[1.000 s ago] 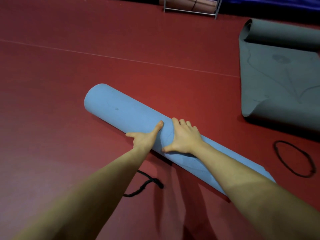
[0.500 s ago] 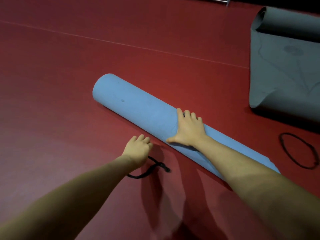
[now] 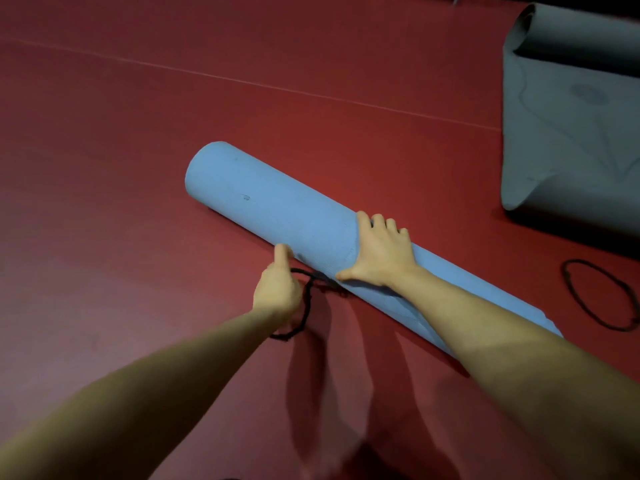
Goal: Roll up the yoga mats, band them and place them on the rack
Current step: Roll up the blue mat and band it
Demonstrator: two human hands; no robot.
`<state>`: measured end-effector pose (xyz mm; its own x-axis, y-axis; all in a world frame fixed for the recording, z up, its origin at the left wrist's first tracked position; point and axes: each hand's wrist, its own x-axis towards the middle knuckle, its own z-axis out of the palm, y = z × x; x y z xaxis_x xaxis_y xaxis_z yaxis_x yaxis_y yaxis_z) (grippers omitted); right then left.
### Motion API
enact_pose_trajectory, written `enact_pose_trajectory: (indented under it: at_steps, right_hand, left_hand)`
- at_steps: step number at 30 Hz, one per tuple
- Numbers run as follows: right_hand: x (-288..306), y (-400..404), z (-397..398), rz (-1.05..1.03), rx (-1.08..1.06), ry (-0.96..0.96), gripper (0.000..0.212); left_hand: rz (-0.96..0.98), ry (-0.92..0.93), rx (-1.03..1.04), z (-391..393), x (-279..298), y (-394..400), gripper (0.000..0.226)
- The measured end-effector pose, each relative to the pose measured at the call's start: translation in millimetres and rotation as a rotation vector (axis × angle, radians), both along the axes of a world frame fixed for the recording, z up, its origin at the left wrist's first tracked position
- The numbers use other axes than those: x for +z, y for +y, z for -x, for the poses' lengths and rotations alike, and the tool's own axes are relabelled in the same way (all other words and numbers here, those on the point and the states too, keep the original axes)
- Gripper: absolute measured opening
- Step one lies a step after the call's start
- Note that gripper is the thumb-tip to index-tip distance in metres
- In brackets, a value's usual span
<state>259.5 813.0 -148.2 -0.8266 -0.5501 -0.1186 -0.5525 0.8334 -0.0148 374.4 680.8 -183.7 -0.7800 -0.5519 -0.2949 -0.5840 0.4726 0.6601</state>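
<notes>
Blue mat [image 3: 277,209] rolled, lying on the red floor [image 3: 104,168] — long axis from far-left to near-right. My right hand [image 3: 379,252] presses flat on it, fingers straight. Left hand [image 3: 277,289] pinches the black band [image 3: 306,306] beside the roll. I judge: keep pressure on, loop the band over the far end — no slack.

- Rolled light-blue foam yoga mat [image 3: 277,209], lying diagonally on the dark red floor [image 3: 121,133].
- Right hand [image 3: 379,251], laid flat on the roll near its middle.
- Left hand [image 3: 277,289], gripping a black cord band [image 3: 304,306] just beside the roll.
- Grey yoga mat [image 3: 571,133], partly unrolled, far right.
- Second black band loop [image 3: 601,294] on the floor near it.
</notes>
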Motion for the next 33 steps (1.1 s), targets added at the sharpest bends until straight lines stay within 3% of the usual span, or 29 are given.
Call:
enact_pose_trajectory:
  at_steps: [2,7,10,14,17,22,24,28,33]
  right_hand:
    - [2,0,1,0.017,-0.014,0.0,0.104]
    - [10,2,7,0.074,-0.042,0.036,0.101]
    - [23,-2,17,0.149,-0.078,0.053,0.103]
    - [53,-9,40,0.283,-0.141,0.058,0.103]
    - [84,-12,61,0.391,-0.181,0.064,0.103]
    - [144,-4,86,0.578,-0.234,0.054,0.105]
    - [168,2,93,0.65,-0.226,0.036,0.103]
    - [211,10,102,0.744,-0.233,0.012,0.102]
    - [251,10,117,0.813,-0.167,-0.124,0.115]
  left_hand:
    - [-0.001,0.112,0.121,4,8,-2,0.048]
    - [-0.1,0.144,0.347,27,34,-7,0.027]
    - [-0.164,0.052,0.379,51,62,-9,0.056]
    - [-0.328,0.082,0.364,89,97,-16,0.102]
    - [-0.421,0.199,0.353,118,131,-26,0.114]
    - [-0.411,0.487,0.31,157,204,-44,0.141]
    - [-0.394,0.519,0.267,163,234,-39,0.138]
    - [-0.274,0.557,0.263,172,284,-29,0.109]
    - [-0.203,0.672,0.23,182,331,-19,0.103]
